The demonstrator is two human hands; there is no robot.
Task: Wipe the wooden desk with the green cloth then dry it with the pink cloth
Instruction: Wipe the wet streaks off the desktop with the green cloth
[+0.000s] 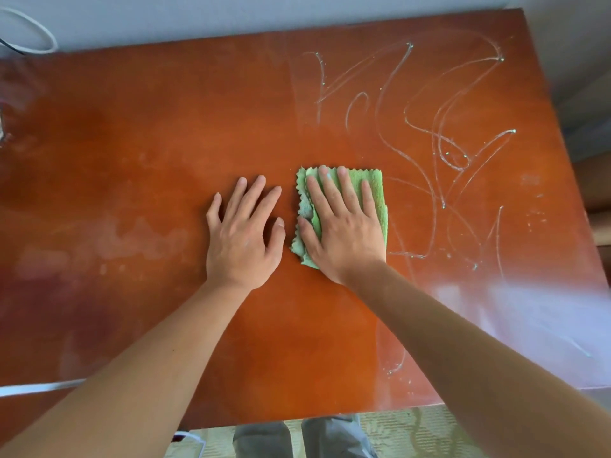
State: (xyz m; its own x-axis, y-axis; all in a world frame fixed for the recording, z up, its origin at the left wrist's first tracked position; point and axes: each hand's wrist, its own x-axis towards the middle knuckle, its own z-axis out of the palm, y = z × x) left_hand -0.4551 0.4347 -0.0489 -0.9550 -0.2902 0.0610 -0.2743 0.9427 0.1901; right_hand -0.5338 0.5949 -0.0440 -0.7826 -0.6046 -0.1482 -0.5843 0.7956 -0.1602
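Grey trouser legs [297,438] show just past the table's near edge, over a pale patterned floor. Both bare forearms reach out over the reddish-brown table [132,143]. The right hand [344,226] lies flat, fingers straight, pressing the green cloth [373,183], folded and zigzag-edged, near the table's middle. The left hand [243,233] rests open on bare wood just beside it. Whitish looping streaks [439,133] cover the right half; the left half lies broad and hazy.

Glossy wooden desk [165,160]; fuzzy (microfibre) green cloth [373,190]
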